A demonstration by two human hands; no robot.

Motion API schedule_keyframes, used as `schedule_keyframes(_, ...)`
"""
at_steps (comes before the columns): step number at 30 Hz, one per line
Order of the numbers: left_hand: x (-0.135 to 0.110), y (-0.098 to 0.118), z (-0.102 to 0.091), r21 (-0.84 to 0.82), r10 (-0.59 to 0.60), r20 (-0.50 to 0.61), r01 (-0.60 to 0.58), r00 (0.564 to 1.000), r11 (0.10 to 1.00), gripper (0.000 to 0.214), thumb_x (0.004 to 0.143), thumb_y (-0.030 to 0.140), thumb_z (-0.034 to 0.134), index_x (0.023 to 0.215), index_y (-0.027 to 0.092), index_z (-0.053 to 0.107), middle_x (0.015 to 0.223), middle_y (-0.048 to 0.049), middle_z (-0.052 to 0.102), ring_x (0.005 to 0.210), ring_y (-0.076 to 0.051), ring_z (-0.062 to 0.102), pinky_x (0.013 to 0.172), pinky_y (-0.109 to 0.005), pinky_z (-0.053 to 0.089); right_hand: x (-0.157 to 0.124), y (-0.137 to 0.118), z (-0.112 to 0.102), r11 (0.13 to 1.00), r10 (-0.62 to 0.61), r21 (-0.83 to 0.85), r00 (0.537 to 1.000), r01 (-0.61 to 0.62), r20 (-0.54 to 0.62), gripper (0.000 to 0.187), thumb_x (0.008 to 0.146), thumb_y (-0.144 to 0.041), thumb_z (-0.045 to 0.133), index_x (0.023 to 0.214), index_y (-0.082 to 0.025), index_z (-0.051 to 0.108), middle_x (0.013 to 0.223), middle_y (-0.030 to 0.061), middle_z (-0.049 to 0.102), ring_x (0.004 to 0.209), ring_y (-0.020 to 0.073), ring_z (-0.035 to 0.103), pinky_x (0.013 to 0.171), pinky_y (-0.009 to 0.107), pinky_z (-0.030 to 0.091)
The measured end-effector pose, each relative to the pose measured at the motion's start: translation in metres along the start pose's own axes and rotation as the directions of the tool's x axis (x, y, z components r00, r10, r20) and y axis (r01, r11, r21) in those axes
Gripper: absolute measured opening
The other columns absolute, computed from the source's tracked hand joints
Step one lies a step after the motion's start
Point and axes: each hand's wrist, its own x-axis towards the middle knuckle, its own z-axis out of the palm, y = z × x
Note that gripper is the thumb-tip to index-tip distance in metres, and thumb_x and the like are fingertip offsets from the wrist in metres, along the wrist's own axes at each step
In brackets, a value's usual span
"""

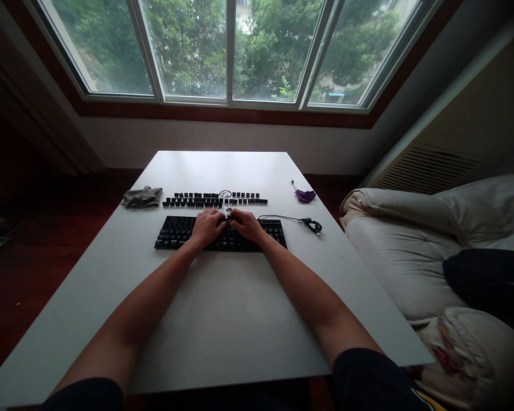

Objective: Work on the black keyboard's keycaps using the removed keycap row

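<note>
Here, the keyboard [233,242]: black, flat on the white counter [223,319], long side facing the person, partly covered by the 2 hands.
Left hand: the left hand [207,227] rests over the keyboard left of its middle, fingers bent and close together, thumb drawn in; whether it grips anything, I cannot tell.
Right hand: the right hand [247,225] is at the keyboard too, fingers curled in toward the left; its hold is too small to make out.
Between the hands: a small shiny piece [229,211], at the fingertips; which hand has it, if either, is unclear.
Loose keys: black keys [192,202] in rows beyond the keyboard, with a thin loop [225,194] among them.
Cable: a black cable [312,225], bundled right of the keyboard.
Counter's far sides: grey cloth [143,197] at left, purple bundle [305,196] at right.
Around: a window [188,51] ahead, a pale sofa [398,257] to the right, with a dark item [488,279] on it.
</note>
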Motion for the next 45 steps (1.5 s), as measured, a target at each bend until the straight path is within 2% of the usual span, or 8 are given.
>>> schedule_keyframes(4, -0.001, -0.001, 0.0, 0.008, 0.005, 0.001, -0.005, 1.0, 1.0, 0.021, 0.092, 0.037, 0.059, 0.108, 0.026, 0.069, 0.112, -0.0082, 0.067, 0.109, -0.029, 0.055, 0.092, -0.043, 0.042, -0.006, -0.009, -0.002, 0.98, -0.096, -0.176, 0.995, 0.096, 0.007, 0.005, 0.081, -0.024, 0.056, 0.081, -0.021, 0.06, 0.074, 0.0003, 0.058, 0.069, 0.0156, 0.047, 0.069, 0.026, 0.038)
schedule_keyframes(7, -0.001, -0.001, 0.0, -0.003, 0.005, 0.0, -0.005, 1.0, 1.0, 0.021, 0.092, 0.036, 0.059, 0.108, 0.026, 0.069, 0.112, -0.0079, 0.067, 0.11, -0.029, 0.055, 0.093, -0.043, 0.042, -0.01, -0.011, -0.002, 0.975, -0.101, -0.204, 0.995, 0.094, -0.023, 0.008, 0.084, -0.026, 0.055, 0.084, -0.022, 0.062, 0.077, 0.002, 0.06, 0.071, 0.0171, 0.05, 0.071, 0.027, 0.039)
schedule_keyframes(12, -0.001, -0.002, 0.0, -0.029, -0.01, 0.0, 0.01, 1.0, 1.0, 0.021, 0.092, 0.036, 0.06, 0.109, 0.027, 0.07, 0.113, -0.0076, 0.067, 0.112, -0.029, 0.055, 0.095, -0.044, 0.041, -0.011, -0.01, 0.0, 0.991, 0.005, -0.135, 0.995, -0.019, -0.099, 0.013, 0.089, -0.031, 0.055, 0.088, -0.022, 0.065, 0.072, 0.0002, 0.059, 0.065, 0.0159, 0.049, 0.067, 0.026, 0.039)
schedule_keyframes(23, -0.003, -0.004, 0.0, -0.042, -0.004, -0.014, 0.003, 1.0, 0.999, 0.021, 0.092, 0.035, 0.06, 0.108, 0.027, 0.07, 0.111, -0.0078, 0.067, 0.11, -0.029, 0.055, 0.094, -0.043, 0.041, -0.008, -0.016, 0.0, 0.992, 0.116, 0.057, 0.988, -0.111, -0.105, 0.022, 0.09, -0.041, 0.054, 0.083, -0.022, 0.062, 0.073, 0.0004, 0.067, 0.066, 0.0164, 0.058, 0.067, 0.027, 0.046)
schedule_keyframes(29, -0.003, -0.003, 0.0, -0.047, -0.018, -0.006, 0.018, 1.0, 0.999, 0.019, 0.091, 0.033, 0.061, 0.107, 0.026, 0.07, 0.112, -0.0081, 0.067, 0.112, -0.029, 0.055, 0.097, -0.044, 0.041, -0.002, -0.01, -0.003, 0.931, 0.282, 0.317, 0.911, -0.182, -0.302, 0.028, 0.095, -0.05, 0.046, 0.089, -0.024, 0.053, 0.072, 0.0002, 0.067, 0.068, 0.0178, 0.067, 0.067, 0.029, 0.053)
schedule_keyframes(33, -0.002, -0.003, 0.0, -0.099, 0.003, -0.043, -0.007, 0.999, 0.995, 0.019, 0.091, 0.031, 0.06, 0.105, 0.026, 0.071, 0.111, -0.0075, 0.068, 0.111, -0.028, 0.057, 0.097, -0.043, 0.043, 0.0, -0.002, 0.0, 0.933, 0.255, 0.316, 0.937, -0.174, -0.239, 0.03, 0.091, -0.053, 0.053, 0.093, -0.024, 0.056, 0.077, 0.0015, 0.069, 0.073, 0.02, 0.069, 0.068, 0.031, 0.055)
schedule_keyframes(38, -0.001, -0.001, -0.003, -0.277, 0.104, -0.063, -0.117, 0.993, 0.954, 0.03, 0.087, 0.023, 0.061, 0.116, 0.026, 0.068, 0.117, -0.0045, 0.069, 0.111, -0.024, 0.06, 0.099, -0.039, 0.046, 0.0, 0.002, 0.004, 0.933, 0.239, 0.328, 0.939, -0.152, -0.247, 0.032, 0.09, -0.054, 0.056, 0.098, -0.023, 0.059, 0.077, 0.0017, 0.07, 0.075, 0.0213, 0.07, 0.07, 0.032, 0.056)
schedule_keyframes(45, 0.003, 0.002, -0.006, -0.421, 0.046, -0.022, -0.051, 0.999, 0.906, 0.024, 0.09, 0.029, 0.062, 0.112, 0.026, 0.07, 0.107, -0.0031, 0.073, 0.1, -0.022, 0.066, 0.094, -0.037, 0.051, -0.002, -0.003, 0.001, 0.94, 0.22, 0.312, 0.946, -0.14, -0.239, 0.03, 0.09, -0.052, 0.058, 0.096, -0.023, 0.061, 0.073, 0.0013, 0.07, 0.068, 0.0198, 0.068, 0.07, 0.032, 0.054)
